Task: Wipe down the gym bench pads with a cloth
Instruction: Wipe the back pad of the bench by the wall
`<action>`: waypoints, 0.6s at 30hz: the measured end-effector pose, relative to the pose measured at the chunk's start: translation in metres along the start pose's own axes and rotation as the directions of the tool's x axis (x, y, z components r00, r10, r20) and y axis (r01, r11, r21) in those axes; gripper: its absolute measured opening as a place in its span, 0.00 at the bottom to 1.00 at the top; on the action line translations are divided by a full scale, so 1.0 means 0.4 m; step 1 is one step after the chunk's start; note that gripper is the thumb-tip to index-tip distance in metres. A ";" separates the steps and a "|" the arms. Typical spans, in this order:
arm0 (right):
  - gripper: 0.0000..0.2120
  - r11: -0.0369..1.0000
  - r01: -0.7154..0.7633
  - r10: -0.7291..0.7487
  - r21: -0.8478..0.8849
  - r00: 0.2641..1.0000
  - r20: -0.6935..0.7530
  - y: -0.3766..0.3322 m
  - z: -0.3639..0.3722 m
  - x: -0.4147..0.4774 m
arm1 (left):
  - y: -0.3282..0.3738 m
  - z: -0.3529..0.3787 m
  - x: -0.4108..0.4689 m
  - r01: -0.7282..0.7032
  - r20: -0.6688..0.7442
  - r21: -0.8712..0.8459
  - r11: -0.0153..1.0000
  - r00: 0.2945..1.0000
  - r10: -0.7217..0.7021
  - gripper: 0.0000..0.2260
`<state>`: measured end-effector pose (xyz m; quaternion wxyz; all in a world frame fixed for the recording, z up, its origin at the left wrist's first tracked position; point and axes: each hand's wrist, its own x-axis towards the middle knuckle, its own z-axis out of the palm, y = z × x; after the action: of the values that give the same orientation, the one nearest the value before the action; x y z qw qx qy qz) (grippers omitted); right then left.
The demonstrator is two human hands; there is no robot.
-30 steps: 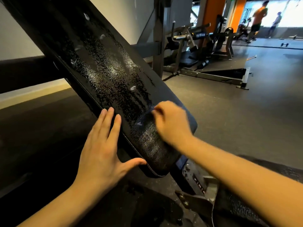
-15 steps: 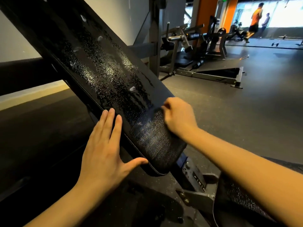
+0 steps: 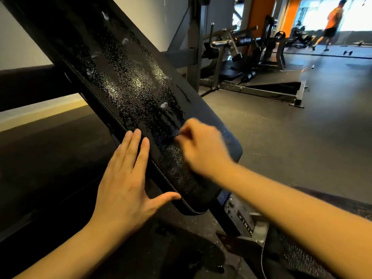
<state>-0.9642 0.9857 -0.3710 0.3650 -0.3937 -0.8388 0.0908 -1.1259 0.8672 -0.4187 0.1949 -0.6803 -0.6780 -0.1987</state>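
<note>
While the right hand (image 3: pixel 201 150) lay blurred on the back pad (image 3: pixel 128 85), fingers curled, whether it gripped a cloth could not be told. The left hand (image 3: pixel 124 184) pressed flat, fingers straight, on the pad's edge at 8 o'clock. The pad's long axis ran from 11 to 5 o'clock, so its wet, seemingly unwiped stretch lay toward 11 o'clock of the right hand, the nearer one. Two hands, two pads: the seat pad (image 3: pixel 298 258) sat at 5 o'clock.
</note>
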 end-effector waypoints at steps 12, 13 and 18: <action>0.07 0.923 -0.333 0.307 -0.194 0.939 -0.152 0.193 -0.005 0.070 | 0.003 -0.004 0.001 -0.013 0.005 0.055 0.998 1.000 0.013 0.55; 0.07 0.966 -0.218 0.202 -0.137 0.972 -0.121 0.135 0.009 0.056 | 0.002 -0.004 0.001 -0.015 0.005 0.057 0.998 1.000 0.015 0.55; 0.03 0.944 0.317 -0.320 0.091 0.947 0.022 -0.042 0.020 -0.097 | -0.006 -0.005 -0.002 -0.028 0.003 0.068 0.997 1.000 0.028 0.53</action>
<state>-0.9632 0.9473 -0.3902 0.3763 -0.2352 -0.8931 0.0739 -1.1283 0.8653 -0.4173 0.2201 -0.6828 -0.6751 -0.1720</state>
